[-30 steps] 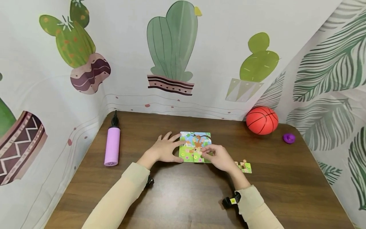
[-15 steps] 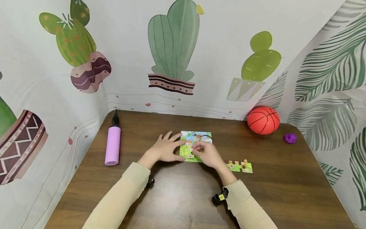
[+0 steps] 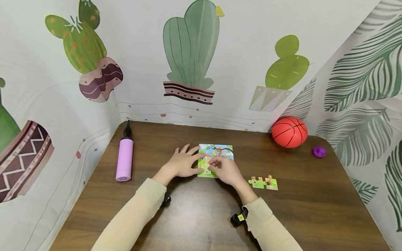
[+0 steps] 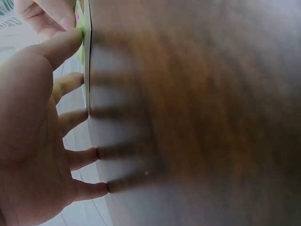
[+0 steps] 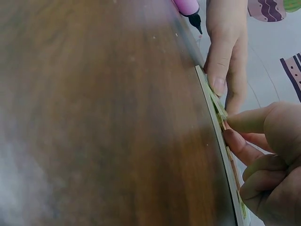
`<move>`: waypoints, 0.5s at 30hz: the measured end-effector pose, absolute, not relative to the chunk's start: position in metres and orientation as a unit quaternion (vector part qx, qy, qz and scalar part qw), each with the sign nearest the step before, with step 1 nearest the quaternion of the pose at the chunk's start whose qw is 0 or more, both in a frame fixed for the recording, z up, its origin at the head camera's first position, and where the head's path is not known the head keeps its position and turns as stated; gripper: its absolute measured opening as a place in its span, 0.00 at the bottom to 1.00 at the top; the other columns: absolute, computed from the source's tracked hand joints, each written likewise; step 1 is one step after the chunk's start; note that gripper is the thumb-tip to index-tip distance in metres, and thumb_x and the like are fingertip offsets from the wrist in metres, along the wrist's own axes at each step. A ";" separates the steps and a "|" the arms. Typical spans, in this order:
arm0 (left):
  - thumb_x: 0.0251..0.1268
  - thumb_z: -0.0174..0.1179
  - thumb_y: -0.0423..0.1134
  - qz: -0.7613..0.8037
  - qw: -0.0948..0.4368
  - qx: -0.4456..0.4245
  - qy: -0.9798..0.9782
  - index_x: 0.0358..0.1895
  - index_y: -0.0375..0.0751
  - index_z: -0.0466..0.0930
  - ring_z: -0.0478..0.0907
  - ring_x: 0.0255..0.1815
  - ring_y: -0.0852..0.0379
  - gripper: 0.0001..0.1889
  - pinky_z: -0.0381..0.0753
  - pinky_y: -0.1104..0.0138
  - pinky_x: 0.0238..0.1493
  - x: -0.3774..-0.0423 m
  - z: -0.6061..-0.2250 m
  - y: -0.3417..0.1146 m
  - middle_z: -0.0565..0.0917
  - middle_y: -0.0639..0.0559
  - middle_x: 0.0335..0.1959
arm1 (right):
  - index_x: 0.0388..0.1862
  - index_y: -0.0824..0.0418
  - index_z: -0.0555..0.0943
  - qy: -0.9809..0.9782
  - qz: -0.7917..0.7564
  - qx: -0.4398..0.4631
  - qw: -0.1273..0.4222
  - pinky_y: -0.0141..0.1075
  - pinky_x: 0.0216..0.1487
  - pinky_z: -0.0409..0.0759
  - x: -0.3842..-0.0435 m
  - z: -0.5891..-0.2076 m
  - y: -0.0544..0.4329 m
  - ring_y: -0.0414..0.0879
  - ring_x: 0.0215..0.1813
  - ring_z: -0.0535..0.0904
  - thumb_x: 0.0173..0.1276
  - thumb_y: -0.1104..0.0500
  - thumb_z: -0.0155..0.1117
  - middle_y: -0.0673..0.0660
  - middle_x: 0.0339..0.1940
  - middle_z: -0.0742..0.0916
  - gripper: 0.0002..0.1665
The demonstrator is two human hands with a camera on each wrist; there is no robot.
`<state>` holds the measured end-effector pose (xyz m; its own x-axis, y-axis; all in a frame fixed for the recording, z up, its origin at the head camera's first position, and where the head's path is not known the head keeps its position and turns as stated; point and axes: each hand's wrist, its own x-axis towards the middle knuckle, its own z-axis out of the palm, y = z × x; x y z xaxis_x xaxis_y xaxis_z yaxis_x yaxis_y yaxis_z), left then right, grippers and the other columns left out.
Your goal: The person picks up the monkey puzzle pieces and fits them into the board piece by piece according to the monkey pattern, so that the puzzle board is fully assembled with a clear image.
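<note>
A small square jigsaw puzzle (image 3: 226,149) with a light blue top and a green lower edge lies on the table. My left hand (image 3: 184,164) is spread flat at its left side; thumb and index finger touch the puzzle, while the outer fingertips rest on the wood. My right hand (image 3: 228,170) reaches over the puzzle's right part and pinches a green puzzle piece (image 3: 206,171) with a pink flower. In the right wrist view this piece (image 5: 215,102) sits slightly tilted over the board, near the left thumb. The right hand covers the puzzle's lower right.
Two loose puzzle pieces (image 3: 258,182) lie on the wooden table (image 3: 194,216), right of the puzzle. A pink hand pump (image 3: 124,159) stands at the left. Toward the back right are a red ball (image 3: 289,132) and a small purple object (image 3: 319,151). A patterned cloth (image 3: 138,69) hangs behind.
My right hand has moved left across the puzzle with the piece, from its lower middle to its lower left, uncovering the loose pieces. The left hand stays nearly in place.
</note>
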<state>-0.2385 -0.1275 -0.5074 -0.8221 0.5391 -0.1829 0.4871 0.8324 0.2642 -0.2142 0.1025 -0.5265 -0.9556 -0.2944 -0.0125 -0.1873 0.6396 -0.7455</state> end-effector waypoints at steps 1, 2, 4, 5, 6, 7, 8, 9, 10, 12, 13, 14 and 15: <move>0.73 0.55 0.68 0.104 0.126 0.270 0.949 0.80 0.65 0.64 0.45 0.83 0.33 0.36 0.50 0.29 0.72 -0.238 -0.507 -0.127 0.53 0.53 0.85 | 0.44 0.52 0.89 0.904 -0.402 -0.134 0.064 0.41 0.38 0.79 -0.214 -0.527 0.103 0.41 0.37 0.81 0.73 0.55 0.71 0.42 0.35 0.86 0.05; 0.73 0.55 0.68 0.104 0.126 0.270 0.949 0.80 0.65 0.65 0.45 0.83 0.33 0.36 0.50 0.29 0.72 -0.238 -0.507 -0.127 0.53 0.53 0.85 | 0.44 0.51 0.89 0.904 -0.402 -0.135 0.062 0.41 0.38 0.79 -0.214 -0.526 0.105 0.41 0.36 0.80 0.73 0.54 0.71 0.42 0.34 0.86 0.05; 0.73 0.55 0.69 0.102 0.129 0.267 0.949 0.81 0.65 0.64 0.45 0.83 0.33 0.36 0.50 0.29 0.73 -0.238 -0.508 -0.127 0.52 0.53 0.85 | 0.44 0.52 0.89 0.902 -0.405 -0.135 0.055 0.42 0.37 0.79 -0.214 -0.526 0.109 0.41 0.35 0.80 0.73 0.54 0.71 0.42 0.34 0.87 0.05; 0.73 0.55 0.69 0.102 0.130 0.267 0.950 0.81 0.65 0.64 0.45 0.83 0.33 0.36 0.50 0.29 0.73 -0.238 -0.508 -0.127 0.52 0.53 0.85 | 0.45 0.52 0.89 0.903 -0.406 -0.134 0.051 0.42 0.38 0.79 -0.214 -0.525 0.112 0.41 0.36 0.81 0.73 0.54 0.71 0.42 0.35 0.87 0.06; 0.73 0.54 0.69 0.100 0.130 0.266 0.950 0.81 0.66 0.64 0.44 0.83 0.33 0.36 0.50 0.29 0.73 -0.238 -0.508 -0.127 0.52 0.54 0.85 | 0.45 0.52 0.89 0.903 -0.405 -0.134 0.046 0.42 0.39 0.79 -0.214 -0.524 0.115 0.41 0.37 0.81 0.73 0.54 0.71 0.42 0.35 0.87 0.06; 0.74 0.54 0.69 0.101 0.129 0.266 0.950 0.80 0.65 0.64 0.45 0.83 0.33 0.36 0.50 0.29 0.73 -0.238 -0.508 -0.127 0.52 0.53 0.85 | 0.46 0.52 0.89 0.903 -0.405 -0.134 0.045 0.42 0.38 0.79 -0.214 -0.523 0.119 0.42 0.36 0.81 0.73 0.54 0.71 0.43 0.36 0.88 0.07; 0.74 0.53 0.68 0.100 0.129 0.266 0.950 0.80 0.65 0.64 0.45 0.83 0.33 0.35 0.50 0.29 0.73 -0.239 -0.508 -0.126 0.52 0.53 0.85 | 0.47 0.53 0.89 0.903 -0.406 -0.133 0.043 0.42 0.37 0.79 -0.214 -0.522 0.123 0.42 0.35 0.81 0.74 0.54 0.70 0.43 0.36 0.88 0.07; 0.76 0.52 0.68 0.100 0.129 0.265 0.950 0.80 0.65 0.64 0.45 0.83 0.33 0.34 0.50 0.29 0.73 -0.239 -0.508 -0.126 0.52 0.53 0.85 | 0.47 0.53 0.89 0.904 -0.404 -0.130 0.043 0.41 0.36 0.79 -0.214 -0.520 0.127 0.42 0.34 0.81 0.74 0.54 0.70 0.44 0.37 0.88 0.08; 0.77 0.51 0.66 0.099 0.128 0.265 0.951 0.80 0.64 0.64 0.45 0.83 0.33 0.33 0.50 0.29 0.73 -0.239 -0.509 -0.126 0.52 0.53 0.85 | 0.48 0.54 0.89 0.905 -0.403 -0.127 0.043 0.40 0.34 0.77 -0.213 -0.518 0.132 0.42 0.31 0.79 0.74 0.54 0.70 0.45 0.38 0.88 0.08; 0.79 0.49 0.64 0.095 0.125 0.265 0.952 0.80 0.64 0.65 0.46 0.83 0.33 0.31 0.51 0.30 0.73 -0.239 -0.509 -0.125 0.53 0.52 0.85 | 0.48 0.54 0.89 0.909 -0.397 -0.123 0.040 0.39 0.29 0.74 -0.212 -0.516 0.141 0.42 0.27 0.75 0.74 0.54 0.70 0.46 0.38 0.88 0.09; 0.80 0.49 0.63 0.094 0.122 0.265 0.952 0.80 0.64 0.65 0.46 0.83 0.33 0.30 0.52 0.30 0.72 -0.240 -0.509 -0.124 0.54 0.52 0.85 | 0.48 0.54 0.89 0.910 -0.395 -0.121 0.039 0.39 0.28 0.72 -0.211 -0.516 0.147 0.43 0.24 0.73 0.74 0.53 0.70 0.46 0.38 0.88 0.09; 0.80 0.49 0.62 0.090 0.121 0.265 0.952 0.80 0.64 0.65 0.47 0.83 0.33 0.29 0.52 0.30 0.72 -0.240 -0.510 -0.124 0.54 0.52 0.85 | 0.48 0.54 0.89 0.911 -0.394 -0.119 0.036 0.39 0.27 0.71 -0.210 -0.516 0.152 0.43 0.23 0.71 0.73 0.53 0.70 0.47 0.39 0.88 0.09; 0.81 0.48 0.62 0.088 0.118 0.264 0.953 0.80 0.64 0.65 0.47 0.83 0.33 0.29 0.53 0.30 0.72 -0.240 -0.510 -0.124 0.54 0.52 0.84 | 0.49 0.54 0.88 0.912 -0.391 -0.118 0.032 0.39 0.27 0.70 -0.209 -0.515 0.158 0.44 0.23 0.71 0.73 0.54 0.71 0.47 0.39 0.88 0.09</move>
<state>-0.2401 -0.1238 -0.5099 -0.8323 0.5246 -0.1791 0.4832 0.8449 0.2296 -0.2086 0.1576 -0.5154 -0.9703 -0.2394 0.0344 -0.1899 0.6664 -0.7210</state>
